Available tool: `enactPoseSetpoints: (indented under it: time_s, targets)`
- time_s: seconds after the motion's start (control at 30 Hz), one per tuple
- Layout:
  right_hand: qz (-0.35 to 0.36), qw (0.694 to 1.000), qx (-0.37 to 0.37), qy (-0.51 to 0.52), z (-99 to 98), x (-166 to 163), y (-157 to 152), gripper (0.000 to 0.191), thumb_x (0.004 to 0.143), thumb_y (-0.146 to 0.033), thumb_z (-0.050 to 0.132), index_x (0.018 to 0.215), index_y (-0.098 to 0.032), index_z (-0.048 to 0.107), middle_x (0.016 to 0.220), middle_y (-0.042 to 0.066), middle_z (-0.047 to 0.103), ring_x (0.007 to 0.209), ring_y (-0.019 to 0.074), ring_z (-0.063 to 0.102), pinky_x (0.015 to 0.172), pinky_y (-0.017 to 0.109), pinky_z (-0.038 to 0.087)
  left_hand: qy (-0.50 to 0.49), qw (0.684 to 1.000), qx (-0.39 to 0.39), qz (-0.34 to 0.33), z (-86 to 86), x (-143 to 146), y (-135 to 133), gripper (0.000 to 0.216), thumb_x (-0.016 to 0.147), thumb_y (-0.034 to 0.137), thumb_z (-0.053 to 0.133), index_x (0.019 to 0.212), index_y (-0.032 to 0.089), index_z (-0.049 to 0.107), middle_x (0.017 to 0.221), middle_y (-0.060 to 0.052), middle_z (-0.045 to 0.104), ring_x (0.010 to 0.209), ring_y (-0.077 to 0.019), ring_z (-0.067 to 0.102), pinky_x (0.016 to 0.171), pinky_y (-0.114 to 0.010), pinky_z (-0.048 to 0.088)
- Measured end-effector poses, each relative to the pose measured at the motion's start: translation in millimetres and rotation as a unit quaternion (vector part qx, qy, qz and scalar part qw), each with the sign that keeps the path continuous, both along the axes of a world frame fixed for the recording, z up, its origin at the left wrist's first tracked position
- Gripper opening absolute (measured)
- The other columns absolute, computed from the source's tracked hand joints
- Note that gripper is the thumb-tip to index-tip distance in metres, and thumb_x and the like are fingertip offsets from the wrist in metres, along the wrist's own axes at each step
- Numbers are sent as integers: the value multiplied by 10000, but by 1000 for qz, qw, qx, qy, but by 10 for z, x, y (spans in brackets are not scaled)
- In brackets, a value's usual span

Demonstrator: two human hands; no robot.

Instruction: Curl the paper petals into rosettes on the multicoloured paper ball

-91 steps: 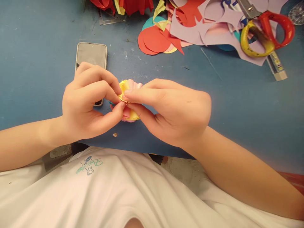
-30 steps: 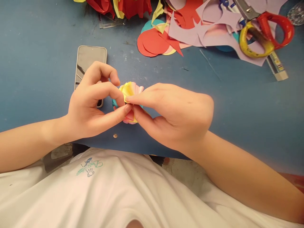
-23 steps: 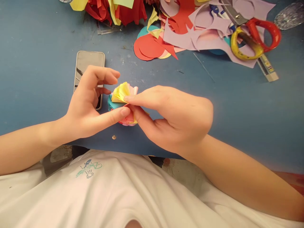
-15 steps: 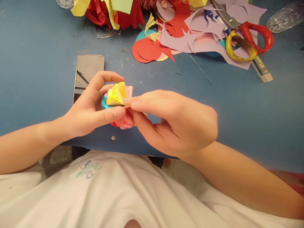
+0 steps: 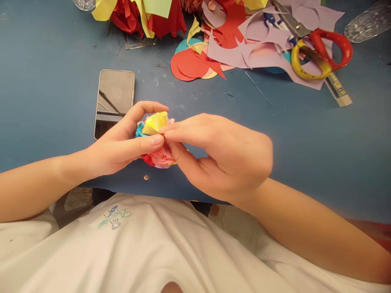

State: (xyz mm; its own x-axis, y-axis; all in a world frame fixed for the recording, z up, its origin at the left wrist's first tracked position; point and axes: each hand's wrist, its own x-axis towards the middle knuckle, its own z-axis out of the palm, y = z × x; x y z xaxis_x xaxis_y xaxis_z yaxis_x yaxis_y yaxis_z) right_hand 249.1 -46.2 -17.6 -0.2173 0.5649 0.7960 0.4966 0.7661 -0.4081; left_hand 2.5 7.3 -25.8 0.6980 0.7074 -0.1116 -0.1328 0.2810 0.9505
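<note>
At frame centre, the left hand point(image 5: 122, 142) and right hand point(image 5: 226, 154) are both pinching a multicoloured folded paper flower point(image 5: 155, 140), fingers closed on it, above the blue bench point(image 5: 45, 81). Beyond, a silver smartphone point(image 5: 114, 101) is lying centre-left; red-and-yellow-handled scissors point(image 5: 317, 53) are resting on coloured paper scraps point(image 5: 244, 44), upper right.

We find no text that we can read anywhere in the frame. On the white shirt point(image 5: 152, 244), at the lower left, we see a small teal and dark printed emblem point(image 5: 114, 217) with a scrawl-like line and a hand-like sign, too small to make out as words. At the upper right, the white stick point(image 5: 337, 88) under the scissors point(image 5: 320, 53) carries coloured label marks that we cannot decipher either.
</note>
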Motion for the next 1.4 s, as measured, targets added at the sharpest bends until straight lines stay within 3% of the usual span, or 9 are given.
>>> enactPoseSetpoints:
  time_s: [0.17, 0.3, 0.47, 0.7, 0.97, 1.1, 1.17, 1.27, 1.4]
  targets:
    - [-26, 998, -46, 27, 12, -61, -32, 313, 1177, -44, 810, 1059, -330, 762, 1022, -79, 964, 894, 164, 912, 930, 336, 790, 1, 999, 43, 14, -55, 5, -19, 602, 1093, 482, 1078, 1565, 378, 720, 1278, -27, 885, 958, -229, 914, 771, -321, 792]
    - [7, 1000, 13, 22, -32, -38, 33, 312, 1176, -10, 768, 1135, -318, 793, 1097, -50, 983, 927, 171, 914, 916, 344, 791, 13, 997, 64, 32, -80, -10, -44, 735, 1060, 524, 1104, 1663, 396, 704, 1316, -52, 898, 1002, -253, 929, 867, -375, 825]
    - [11, 999, 31, 17, -52, 8, 78, 287, 1195, -28, 799, 1296, -294, 835, 1193, 0, 1006, 1006, 184, 943, 915, 334, 800, 27, 996, 68, 52, -1, -3, -21, 623, 1094, 562, 1074, 1612, 419, 758, 1480, -50, 876, 1185, -272, 912, 998, -406, 835]
    - [2, 1000, 14, -5, 11, -23, 11, 289, 1208, -26, 799, 1089, -289, 775, 1015, -69, 951, 933, 137, 900, 935, 298, 778, 16, 999, 48, 8, 71, 69, -26, 557, 1132, 549, 1039, 1578, 378, 754, 1316, -56, 888, 1033, -254, 926, 833, -353, 816]
    - [44, 998, 39, -9, 31, 15, 69, 306, 1177, 41, 805, 1216, -263, 797, 1077, -50, 957, 923, 122, 892, 910, 260, 778, 24, 998, 52, 10, 87, 30, -33, 548, 1147, 570, 1023, 1600, 379, 781, 1357, -64, 880, 971, -256, 916, 821, -391, 816]
    - [37, 998, 41, -9, 43, 6, 72, 299, 1192, 28, 772, 1158, -269, 784, 1014, -71, 929, 882, 111, 861, 926, 251, 770, 4, 998, 68, -13, 33, 34, -33, 611, 1111, 542, 1054, 1623, 390, 758, 1284, -48, 885, 908, -244, 906, 737, -359, 786]
    - [33, 999, 34, -17, 46, -4, 59, 296, 1229, -23, 734, 1120, -297, 755, 1020, -75, 929, 885, 117, 865, 929, 265, 775, -3, 998, 58, -10, 11, 42, -38, 662, 1079, 544, 1080, 1629, 388, 745, 1258, -41, 894, 947, -260, 922, 753, -354, 793]
    - [11, 999, 16, -25, 34, -16, 37, 280, 1268, -99, 737, 1097, -321, 723, 1056, -87, 948, 919, 120, 888, 954, 300, 780, -3, 1000, 22, 2, 9, 46, -48, 557, 1159, 560, 996, 1623, 383, 743, 1267, -36, 906, 1006, -262, 941, 808, -361, 819]
    - [15, 999, 50, -11, -6, 16, 56, 260, 1197, -15, 815, 1178, -273, 794, 1102, -46, 982, 936, 131, 910, 936, 289, 797, -12, 1000, -4, 15, 16, 24, -42, 487, 1166, 486, 1013, 1577, 389, 771, 1342, -22, 915, 1034, -229, 946, 831, -315, 831]
